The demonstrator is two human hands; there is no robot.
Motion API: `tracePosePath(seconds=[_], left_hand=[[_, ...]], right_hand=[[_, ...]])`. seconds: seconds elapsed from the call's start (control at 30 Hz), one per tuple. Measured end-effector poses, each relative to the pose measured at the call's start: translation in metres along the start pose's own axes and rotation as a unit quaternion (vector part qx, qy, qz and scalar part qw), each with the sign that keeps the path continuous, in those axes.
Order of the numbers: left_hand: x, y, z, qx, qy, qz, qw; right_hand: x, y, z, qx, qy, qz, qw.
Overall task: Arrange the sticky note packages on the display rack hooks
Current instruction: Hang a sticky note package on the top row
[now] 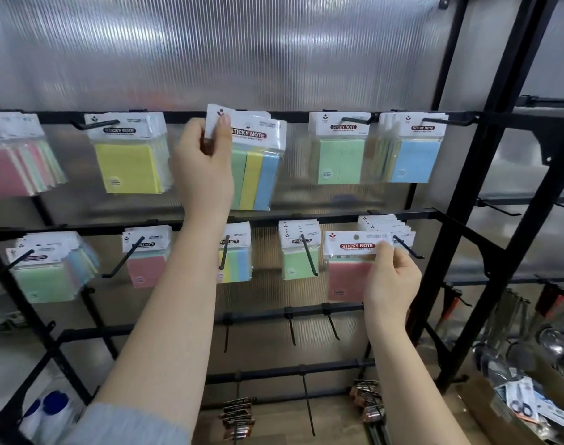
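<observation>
Pink shows through the clear wrapper of the sticky note package [351, 268] that the right hand [391, 281] holds at about four o'clock in the view, thumb and fingers pinching the right end of its white header card. That package hangs free in front of the lower rail of the black display rack [486, 175], just left of a hook [408, 248] that carries a stack of white-headed packs [386, 228]; its punched hole is visible and sits on no hook.

At about twelve o'clock the left hand [203, 165] grips the top left corner of a striped package [256, 162] with green, yellow and blue pads, bending the corner of its header forward. This package sits at the upper rail with more packs stacked behind it; whether it is threaded on its hook cannot be told, as the hand and card cover that spot.

Along the upper rail, a yellow pack [128, 165] hangs at ten o'clock, a green pack [340, 159] and a blue pack [417, 159] at two o'clock. On the lower rail a green bundle [46, 277] hangs at eight o'clock, with a smaller pink pack [142, 268] beside it. Bare hooks stick out from the rails below, near six o'clock.
</observation>
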State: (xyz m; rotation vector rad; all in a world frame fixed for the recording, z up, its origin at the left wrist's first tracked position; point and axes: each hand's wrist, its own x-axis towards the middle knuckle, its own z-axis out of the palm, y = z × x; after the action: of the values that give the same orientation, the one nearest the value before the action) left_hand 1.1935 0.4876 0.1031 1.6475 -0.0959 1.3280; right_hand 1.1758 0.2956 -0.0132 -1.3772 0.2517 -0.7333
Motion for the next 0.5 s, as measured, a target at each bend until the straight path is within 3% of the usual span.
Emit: tracePosePath(seconds=[0.5], left_hand=[[0.011,-0.012,0.01,0.001,0.061,0.003,0.998]], right_hand=[[0.001,-0.003,0.011,-0.014,-0.003,-0.018,1.0]])
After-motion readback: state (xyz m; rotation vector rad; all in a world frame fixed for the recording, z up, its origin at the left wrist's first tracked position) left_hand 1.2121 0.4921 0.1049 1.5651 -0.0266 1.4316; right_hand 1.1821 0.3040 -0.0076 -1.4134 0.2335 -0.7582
